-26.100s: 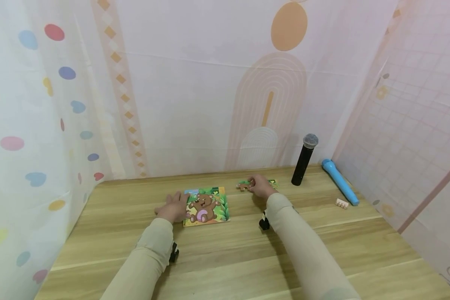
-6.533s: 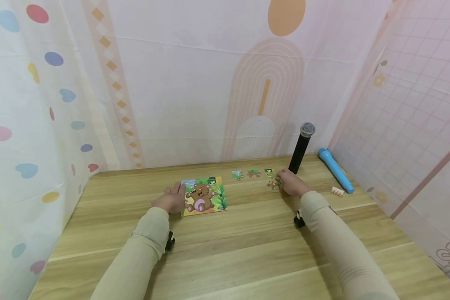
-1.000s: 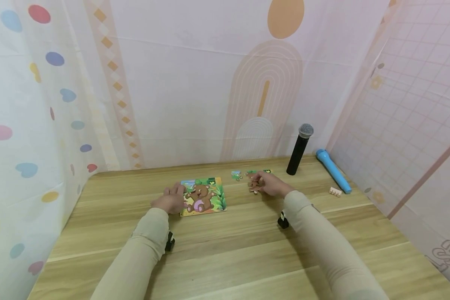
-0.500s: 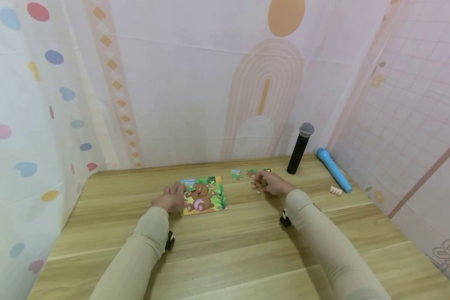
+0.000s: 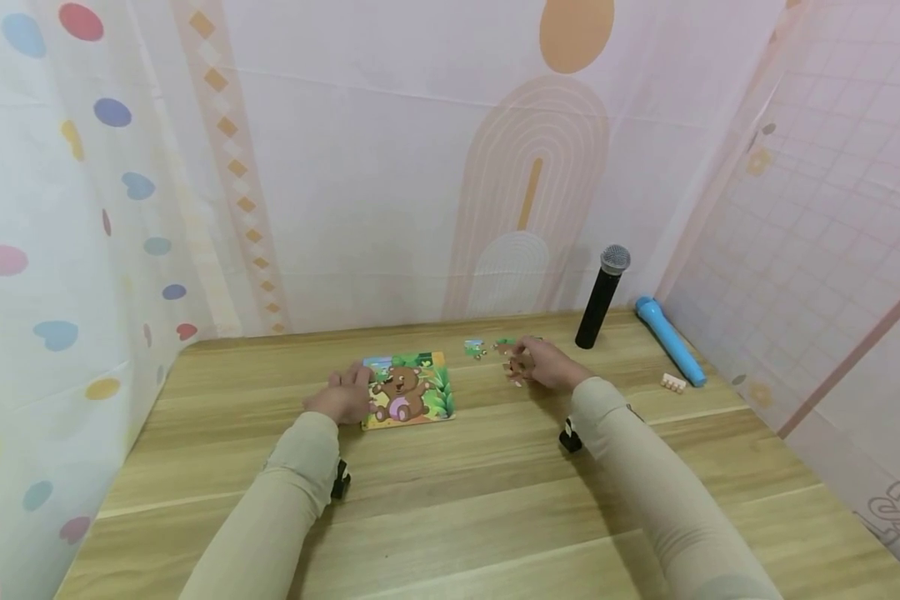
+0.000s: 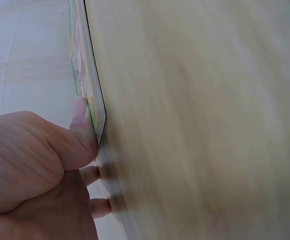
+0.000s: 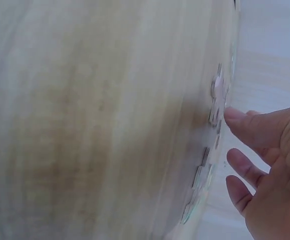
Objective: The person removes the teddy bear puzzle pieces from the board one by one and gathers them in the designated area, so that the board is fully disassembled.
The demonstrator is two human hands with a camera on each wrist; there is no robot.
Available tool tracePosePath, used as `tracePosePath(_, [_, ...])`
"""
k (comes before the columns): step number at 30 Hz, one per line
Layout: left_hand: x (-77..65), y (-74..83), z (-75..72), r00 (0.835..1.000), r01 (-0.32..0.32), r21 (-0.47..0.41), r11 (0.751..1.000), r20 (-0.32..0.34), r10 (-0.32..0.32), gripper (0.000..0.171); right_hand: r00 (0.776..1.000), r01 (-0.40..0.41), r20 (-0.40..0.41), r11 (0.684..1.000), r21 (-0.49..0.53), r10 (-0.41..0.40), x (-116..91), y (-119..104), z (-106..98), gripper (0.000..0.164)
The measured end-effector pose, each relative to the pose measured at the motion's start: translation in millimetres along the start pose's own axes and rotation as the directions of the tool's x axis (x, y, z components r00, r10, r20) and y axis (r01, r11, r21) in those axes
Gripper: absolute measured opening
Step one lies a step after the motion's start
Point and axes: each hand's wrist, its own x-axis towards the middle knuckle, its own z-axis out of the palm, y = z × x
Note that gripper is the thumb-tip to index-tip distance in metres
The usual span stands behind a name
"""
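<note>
In the head view my left hand (image 5: 342,398) rests at the left edge of a flat bear picture board (image 5: 412,392). The left wrist view shows its thumb (image 6: 81,120) lying on the board's edge, with other fingers down beside it on the table. Farther right, my right hand (image 5: 546,364) pinches a brown jigsaw puzzle piece (image 5: 517,369), which lies low over the tabletop. Its thumb (image 7: 237,120) is right at the pieces (image 7: 217,95) in the right wrist view, and the lower fingers stay off them. The hand covers part of the pieces behind it.
A small blue-and-green puzzle piece (image 5: 474,348) and a green-brown one (image 5: 504,344) lie toward the back. A black microphone (image 5: 602,296) stands upright behind the right hand. Farther right are a blue toy microphone (image 5: 670,340) and a small pale pink block (image 5: 672,382). A patterned curtain (image 5: 390,192) borders the table.
Since several seconds ago, my right hand has come left from near the black microphone, and the brown piece now lies farther left. Over the last second it shifted slightly right. My left hand stays put.
</note>
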Motion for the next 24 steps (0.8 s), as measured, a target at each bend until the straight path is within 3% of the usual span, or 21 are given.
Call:
tracePosePath(3, [2.7, -2.4, 1.4, 1.000, 0.004, -0.009, 1.000, -0.009, -0.004, 0.056, 0.999, 0.006, -0.033, 0.999, 0.032, -0.005, 2, -6, 1, 0.024])
tracePosePath(10, [7.4, -4.3, 2.3, 1.000, 0.014, -0.025, 1.000, -0.009, -0.014, 0.058, 0.999, 0.030, -0.020, 0.996, 0.080, -0.028, 13, -27, 11, 0.042])
tracePosePath(16, [-3.0, 3.1, -1.9, 1.000, 0.017, -0.031, 0.999, 0.009, -0.017, 0.066, 0.995, 0.094, -0.026, 0.996, -0.006, -0.094, 24, -55, 25, 0.048])
tracePosePath(24, [-9.2, 5.4, -6.7, 0.999, 0.034, -0.012, 0.999, 0.015, -0.034, 0.073, 0.986, 0.153, 0.052, 0.985, 0.075, -0.157, 41, -93, 50, 0.045])
